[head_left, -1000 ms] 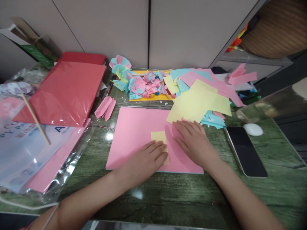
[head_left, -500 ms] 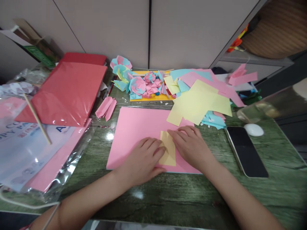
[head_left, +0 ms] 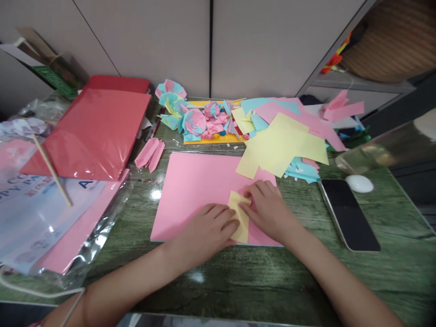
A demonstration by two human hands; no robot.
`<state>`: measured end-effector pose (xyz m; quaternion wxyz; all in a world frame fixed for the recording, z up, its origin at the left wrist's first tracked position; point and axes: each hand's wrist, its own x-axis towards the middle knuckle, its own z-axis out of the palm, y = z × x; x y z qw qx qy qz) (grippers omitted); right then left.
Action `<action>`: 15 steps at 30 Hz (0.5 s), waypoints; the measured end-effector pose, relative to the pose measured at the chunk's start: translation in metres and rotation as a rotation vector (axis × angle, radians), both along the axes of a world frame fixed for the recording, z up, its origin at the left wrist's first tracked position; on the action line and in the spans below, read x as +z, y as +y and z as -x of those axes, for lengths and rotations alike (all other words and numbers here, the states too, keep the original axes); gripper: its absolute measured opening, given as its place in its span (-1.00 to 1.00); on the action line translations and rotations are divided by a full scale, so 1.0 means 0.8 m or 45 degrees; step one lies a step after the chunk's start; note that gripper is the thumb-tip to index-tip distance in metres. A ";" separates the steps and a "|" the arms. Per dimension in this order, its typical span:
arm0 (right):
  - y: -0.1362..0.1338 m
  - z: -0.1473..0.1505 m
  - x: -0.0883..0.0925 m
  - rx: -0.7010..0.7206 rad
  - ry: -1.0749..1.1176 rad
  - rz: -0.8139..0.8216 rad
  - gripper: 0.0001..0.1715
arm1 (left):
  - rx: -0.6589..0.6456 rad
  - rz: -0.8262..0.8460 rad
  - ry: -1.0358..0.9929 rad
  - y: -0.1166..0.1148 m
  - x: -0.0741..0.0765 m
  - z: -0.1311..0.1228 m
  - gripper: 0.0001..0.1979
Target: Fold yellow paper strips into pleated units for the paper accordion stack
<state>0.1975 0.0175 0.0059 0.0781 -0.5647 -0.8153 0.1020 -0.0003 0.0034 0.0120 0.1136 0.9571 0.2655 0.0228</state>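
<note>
A small yellow paper piece lies tilted on a large pink sheet on the green table. My left hand rests flat with its fingers stretched onto the paper's lower left edge. My right hand has curled fingers that pinch the paper's upper right corner. The two hands nearly touch over the paper. Part of the yellow piece is hidden under my fingers.
Loose yellow, pink and blue sheets pile at the back right. Folded paper flowers sit behind the pink sheet. A dark phone and a white oval object lie right. Red paper in plastic and a wooden stick lie left.
The yellow paper has been lifted off flat, turned and folded narrower. My right hand went from flat on the pink sheet to pinching the paper's top corner; my left hand shifted slightly.
</note>
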 end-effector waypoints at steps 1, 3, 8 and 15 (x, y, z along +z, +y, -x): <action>0.000 0.000 0.000 -0.003 0.017 0.015 -0.82 | 0.002 0.000 -0.003 0.000 0.000 0.000 -0.65; 0.000 0.002 0.000 -0.016 0.090 0.069 -0.86 | 0.006 -0.001 -0.011 0.000 0.000 0.001 -0.66; 0.001 0.003 0.008 -0.147 0.487 0.318 -0.61 | -0.076 -0.081 -0.071 0.003 -0.005 0.008 -0.78; 0.007 -0.010 0.018 -0.103 0.501 0.397 -0.77 | 0.052 -0.189 -0.217 0.028 0.003 0.031 -0.83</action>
